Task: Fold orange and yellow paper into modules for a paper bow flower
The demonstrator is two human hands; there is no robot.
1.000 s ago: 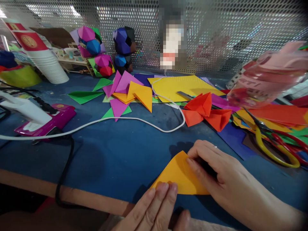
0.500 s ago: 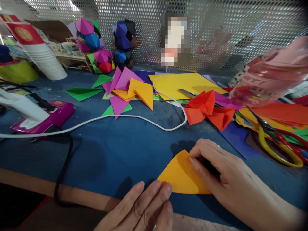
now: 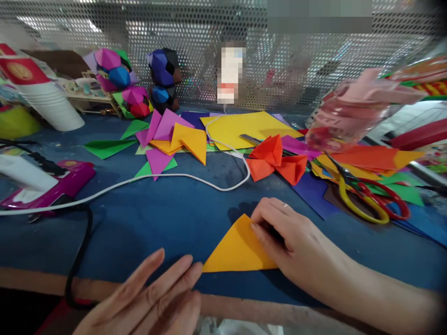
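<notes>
An orange paper triangle [image 3: 233, 249] lies flat on the blue table [image 3: 167, 218] near the front edge. My right hand [image 3: 289, 237] rests on its right side, fingers curled and fingertips pressing the paper down. Just left of the triangle's left corner, my left hand [image 3: 153, 298] is open with fingers stretched out, holding nothing and apart from the paper.
Folded paper pieces in pink, orange and green [image 3: 167, 139] and red ones [image 3: 275, 160] lie behind. A white cable [image 3: 157, 179] crosses the table. Scissors [image 3: 363, 195] lie on loose coloured sheets at right, near a pink bottle [image 3: 349, 111]. Paper cups [image 3: 45, 100], paper balls [image 3: 118, 79] and a pink device [image 3: 52, 186] stand left.
My left hand has come off the orange triangle's near corner and slid left and toward me, fingers spreading. My right hand stays on the paper. The view has shifted.
</notes>
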